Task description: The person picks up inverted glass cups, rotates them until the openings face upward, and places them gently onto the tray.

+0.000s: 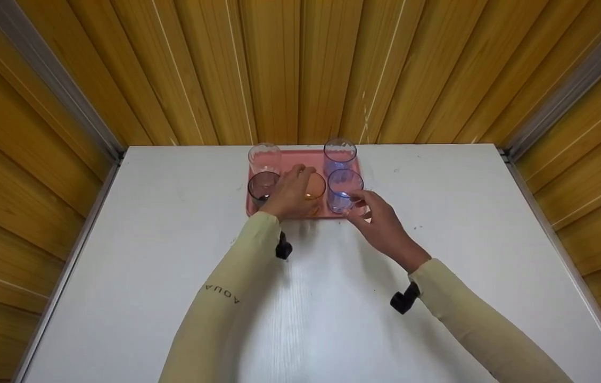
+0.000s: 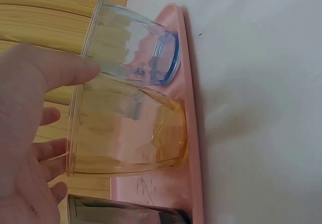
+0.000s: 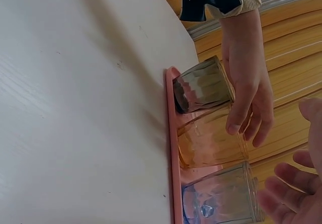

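On a pink tray [image 1: 300,214] stand several tinted drinking glasses. My left hand [image 1: 290,194] is over the amber glass [image 1: 317,187]. Its thumb lies at the rim in the left wrist view, and its loosely bent fingers are at the rim's other side, not closed round the glass. Beside the front-right blue glass [image 1: 344,186] is my right hand [image 1: 381,223], thumb and fingers spread apart near the rim; contact cannot be told. A dark grey glass [image 1: 260,186] stands left of the amber one. All these glasses are upright.
Behind the front row stand a clear glass [image 1: 264,155] at left and another blue glass [image 1: 340,151] at right, also on the tray. The tray lies near the far edge of the white table [image 1: 172,255]. Wood-look panels [image 1: 300,74] rise behind and at both sides.
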Demonstrator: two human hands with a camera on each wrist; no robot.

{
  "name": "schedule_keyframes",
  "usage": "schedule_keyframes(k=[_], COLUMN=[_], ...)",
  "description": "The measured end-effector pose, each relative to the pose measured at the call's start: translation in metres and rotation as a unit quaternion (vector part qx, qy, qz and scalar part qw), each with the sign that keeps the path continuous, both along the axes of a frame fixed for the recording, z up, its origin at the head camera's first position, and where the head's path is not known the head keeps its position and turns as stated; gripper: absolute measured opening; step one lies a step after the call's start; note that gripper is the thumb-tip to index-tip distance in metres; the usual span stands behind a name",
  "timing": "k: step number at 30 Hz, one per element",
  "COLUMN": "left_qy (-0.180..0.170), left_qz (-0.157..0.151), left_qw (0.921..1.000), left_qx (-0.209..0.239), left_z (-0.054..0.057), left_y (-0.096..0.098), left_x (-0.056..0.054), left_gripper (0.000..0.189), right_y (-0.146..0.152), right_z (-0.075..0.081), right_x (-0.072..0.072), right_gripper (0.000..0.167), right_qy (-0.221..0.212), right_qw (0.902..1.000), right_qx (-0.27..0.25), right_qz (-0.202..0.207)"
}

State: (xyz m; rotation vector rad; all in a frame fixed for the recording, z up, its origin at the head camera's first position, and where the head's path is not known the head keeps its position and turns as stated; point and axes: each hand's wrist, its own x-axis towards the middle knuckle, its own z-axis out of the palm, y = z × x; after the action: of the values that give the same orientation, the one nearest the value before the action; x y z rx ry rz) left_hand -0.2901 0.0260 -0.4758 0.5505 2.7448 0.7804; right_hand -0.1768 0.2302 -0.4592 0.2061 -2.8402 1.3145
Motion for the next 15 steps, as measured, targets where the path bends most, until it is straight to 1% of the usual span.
schedule_keyframes(k=[6, 11, 15], left_qy=[0.015, 0.038, 0.05], left_qz=[0.007, -0.006, -0.012], left_qw=[0.9998, 0.9992, 0.9985], left_qx=[-0.006, -0.014, -0.02], left_z=[0.004, 0.01, 0.014], left_y=[-0.002, -0.003, -0.005], left_x=[0.007, 0.016, 0.02], left_gripper=[0.075, 0.072, 0.072], right_y=[-0.001, 0.0, 0.002], right_z=[0.005, 0.009, 0.012], right_x=[-0.003, -0.004, -0.003], right_gripper=[0.048, 0.053, 0.057], right_qy=[0.005, 0.004, 0.006], right_qw=[0.9998, 0.9986, 0.9976], right_qx=[0.021, 0.052, 0.069], right_qz=[0.005, -0.002, -0.004])
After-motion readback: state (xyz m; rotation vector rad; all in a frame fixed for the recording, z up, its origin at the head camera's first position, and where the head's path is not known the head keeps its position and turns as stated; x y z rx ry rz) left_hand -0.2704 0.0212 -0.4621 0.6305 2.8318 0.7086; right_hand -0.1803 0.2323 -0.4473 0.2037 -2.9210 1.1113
